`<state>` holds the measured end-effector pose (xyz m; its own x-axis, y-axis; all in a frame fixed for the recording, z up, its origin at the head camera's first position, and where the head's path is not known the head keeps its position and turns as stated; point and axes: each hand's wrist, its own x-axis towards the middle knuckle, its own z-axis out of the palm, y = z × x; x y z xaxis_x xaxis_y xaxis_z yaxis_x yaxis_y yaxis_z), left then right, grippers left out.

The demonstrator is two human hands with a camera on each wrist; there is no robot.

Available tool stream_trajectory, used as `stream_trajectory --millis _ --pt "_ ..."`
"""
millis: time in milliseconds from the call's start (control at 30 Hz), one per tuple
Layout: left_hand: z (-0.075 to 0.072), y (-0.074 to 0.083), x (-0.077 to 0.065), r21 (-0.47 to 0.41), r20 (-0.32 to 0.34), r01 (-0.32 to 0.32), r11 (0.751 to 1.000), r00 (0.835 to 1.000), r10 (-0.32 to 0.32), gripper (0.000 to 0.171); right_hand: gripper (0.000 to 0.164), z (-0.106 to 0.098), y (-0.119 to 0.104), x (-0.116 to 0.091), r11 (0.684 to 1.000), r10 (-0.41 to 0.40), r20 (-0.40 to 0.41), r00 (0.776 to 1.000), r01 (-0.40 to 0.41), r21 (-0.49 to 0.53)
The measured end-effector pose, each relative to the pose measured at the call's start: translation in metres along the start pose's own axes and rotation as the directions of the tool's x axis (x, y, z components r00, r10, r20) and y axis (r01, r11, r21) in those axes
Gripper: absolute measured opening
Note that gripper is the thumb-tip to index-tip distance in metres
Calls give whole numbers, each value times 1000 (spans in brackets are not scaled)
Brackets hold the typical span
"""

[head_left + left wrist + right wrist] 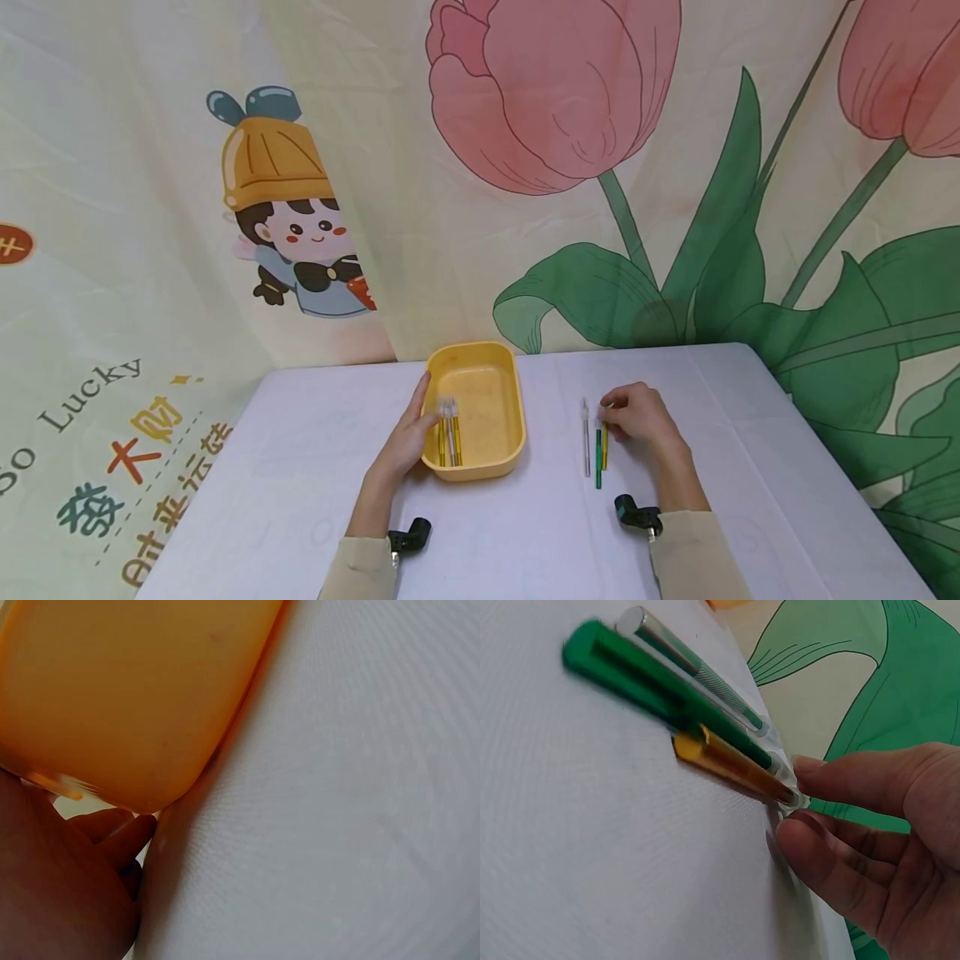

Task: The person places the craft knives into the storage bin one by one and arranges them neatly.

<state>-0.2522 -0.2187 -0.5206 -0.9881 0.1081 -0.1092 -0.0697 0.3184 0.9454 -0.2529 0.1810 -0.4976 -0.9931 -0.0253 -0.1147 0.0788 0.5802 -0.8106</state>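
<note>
My left hand point(408, 433) holds a yellow plastic tray point(480, 476) by its left side, the thumb over the rim. Several slim gold and silver craft knives point(451, 442) with clear caps lie inside it, close to the thumb. In the left wrist view, fingers point(124, 836) are at the tray's underside corner. Right of the tray, my right hand point(641, 412) pinches the clear-capped end of a gold craft knife point(735, 765). A green craft knife point(660, 697) lies right alongside, and a silver one point(587, 446) with a knurled grip lies just left of it.
A white cloth point(540, 542) covers the table. Behind the table's back edge hangs a printed backdrop point(405, 208) with tulips and a cartoon figure. Black wrist cameras point(411, 536) are strapped to both forearms.
</note>
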Motion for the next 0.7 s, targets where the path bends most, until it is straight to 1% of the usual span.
stream_trajectory --millis 233,367,533,700 --pt "0 1 -1 3 9 -44 999 999 44 72 19 2 4 1 999 -24 -14 1000 24 -31" --pt "0 2 -2 4 13 -50 999 999 50 72 20 3 4 3 998 -24 -9 1000 23 -63" --pt "0 9 -4 -12 29 -15 1000 999 15 73 22 3 3 4 996 -14 -15 1000 12 -93" --pt "-1 26 -14 -30 47 22 999 999 -21 73 23 4 1 3 995 1 -29 1000 -4 -103"
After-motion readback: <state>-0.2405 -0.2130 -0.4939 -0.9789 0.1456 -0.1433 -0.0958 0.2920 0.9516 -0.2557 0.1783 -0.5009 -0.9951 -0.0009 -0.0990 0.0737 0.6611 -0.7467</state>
